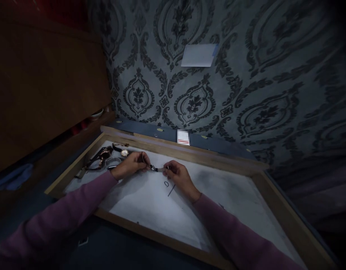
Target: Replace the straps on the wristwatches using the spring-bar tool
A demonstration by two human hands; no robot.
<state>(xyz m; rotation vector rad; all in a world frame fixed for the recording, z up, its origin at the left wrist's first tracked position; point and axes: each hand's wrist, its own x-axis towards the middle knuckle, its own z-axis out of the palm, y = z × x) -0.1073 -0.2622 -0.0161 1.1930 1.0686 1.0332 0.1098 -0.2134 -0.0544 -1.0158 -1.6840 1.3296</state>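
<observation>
A wristwatch (153,168) is stretched between my two hands, just over the white bottom of a shallow wooden tray (128,223). My left hand (129,165) pinches one side of its strap. On the other side, my right hand (180,177) grips the grey strap end between thumb and fingers. The watch's face is too small to read. Below my right hand lie a small dark loop (166,184) and a thin dark strip (171,190). Left of my left hand, several watches (101,159) are heaped in the tray's corner, among them one with a gold-rimmed dial (124,153).
A small white and red card (183,137) rests on the dark ledge behind the tray. White paper (198,55) hangs on the patterned wall (139,93). A brown wooden cabinet (43,82) stands at left, with blue cloth (14,178) near it.
</observation>
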